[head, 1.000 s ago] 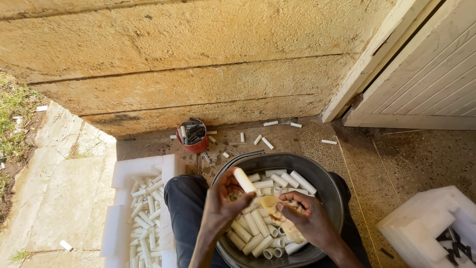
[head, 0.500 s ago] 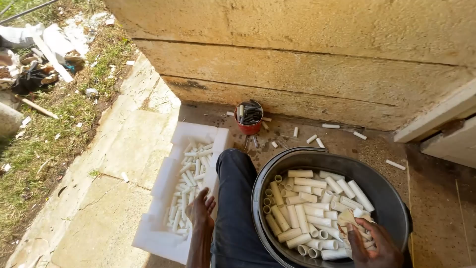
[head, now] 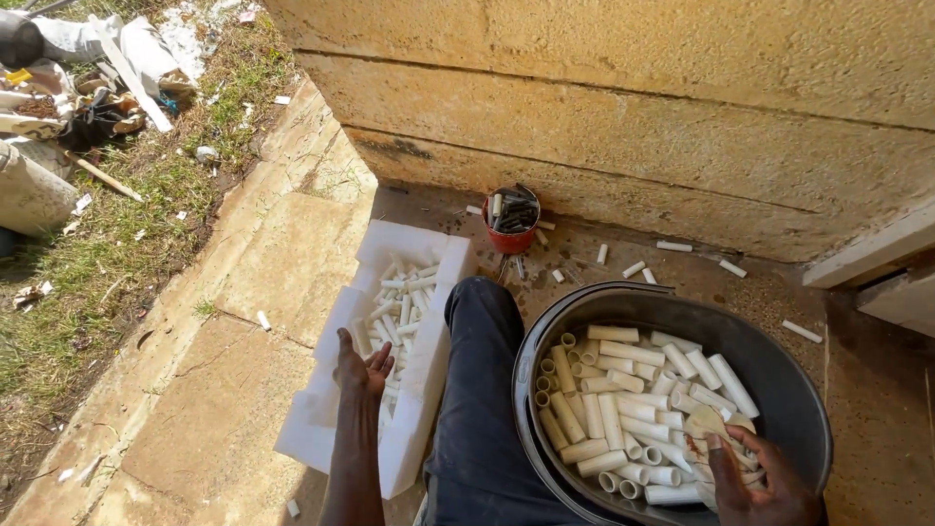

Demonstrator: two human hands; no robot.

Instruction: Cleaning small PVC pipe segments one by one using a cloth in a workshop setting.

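Since the earlier frame the left hand [head: 363, 370] has lifted, fingers spread and empty, over the white foam tray [head: 409, 292] of short white tubes [head: 404, 292]; the right hand [head: 755, 482] grips a tan scrap [head: 708, 422] in the dark round basin [head: 779, 360].

white tubes [head: 643, 399] — black basin [head: 779, 370] — red can [head: 510, 239]

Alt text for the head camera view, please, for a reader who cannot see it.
The left hand hovers open over a white foam tray of short white tubes, while the right hand rests among larger tubes in a dark basin, holding a pale scrap. A small red can stands by the wall.
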